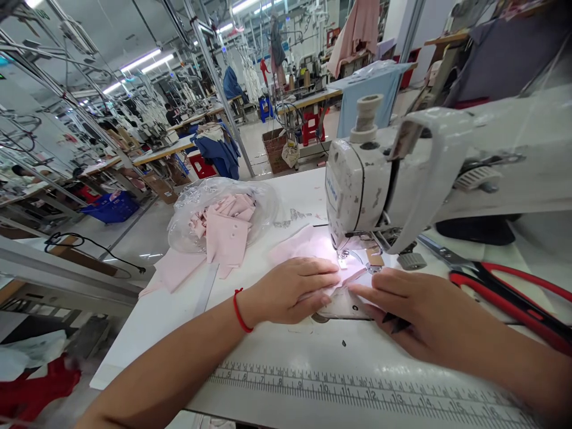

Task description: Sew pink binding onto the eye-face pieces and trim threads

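Observation:
A pink fabric piece lies under the lit needle area of a white sewing machine. My left hand, with a red cord bracelet at the wrist, rests flat on this fabric left of the needle, fingers stretched out. To the right of the presser foot, my right hand has its fingers curled at the fabric's edge. Two dark pointed tips of a small black tool stick out below its fingers; the rest is hidden in the palm.
Red-and-black-handled scissors lie at the right by the machine. A clear plastic bag with pink cut pieces sits at the table's back left. A measuring scale runs along the front edge. Other sewing tables stand beyond.

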`<action>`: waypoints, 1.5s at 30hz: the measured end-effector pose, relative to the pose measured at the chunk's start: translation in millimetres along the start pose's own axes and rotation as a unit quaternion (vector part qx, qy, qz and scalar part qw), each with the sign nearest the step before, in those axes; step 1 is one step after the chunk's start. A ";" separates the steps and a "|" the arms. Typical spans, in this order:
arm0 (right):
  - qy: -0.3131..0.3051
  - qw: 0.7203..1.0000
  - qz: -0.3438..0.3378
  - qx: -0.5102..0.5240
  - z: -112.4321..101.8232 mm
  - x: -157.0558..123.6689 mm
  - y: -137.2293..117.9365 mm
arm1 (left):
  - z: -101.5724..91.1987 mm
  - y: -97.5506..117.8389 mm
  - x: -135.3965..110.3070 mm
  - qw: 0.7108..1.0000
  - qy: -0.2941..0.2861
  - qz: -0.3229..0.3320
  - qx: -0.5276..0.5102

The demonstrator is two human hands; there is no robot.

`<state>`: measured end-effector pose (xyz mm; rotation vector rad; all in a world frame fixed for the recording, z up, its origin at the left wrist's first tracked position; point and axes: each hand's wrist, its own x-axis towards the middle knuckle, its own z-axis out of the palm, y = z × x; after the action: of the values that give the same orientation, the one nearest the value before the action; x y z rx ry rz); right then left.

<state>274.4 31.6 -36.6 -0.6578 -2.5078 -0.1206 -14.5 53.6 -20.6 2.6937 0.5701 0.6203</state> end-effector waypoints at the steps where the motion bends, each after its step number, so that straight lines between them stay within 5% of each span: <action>1: 0.001 1.000 0.005 -0.006 0.2 0.4 -0.1 | 0.1 0.1 -0.4 1.000 0.000 -0.003 -0.001; 35: 0.008 0.995 0.034 -0.092 6.8 -1.7 5.3 | 3.8 2.4 0.1 0.998 -0.011 -0.034 0.058; 45: 0.005 1.000 -0.013 -0.019 1.6 6.1 0.3 | 2.4 2.8 -0.3 0.998 -0.018 -0.034 0.046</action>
<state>269.3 34.8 -34.7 -0.6387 -2.5113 -0.1811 -12.8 50.5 -21.7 2.7528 0.6925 0.5380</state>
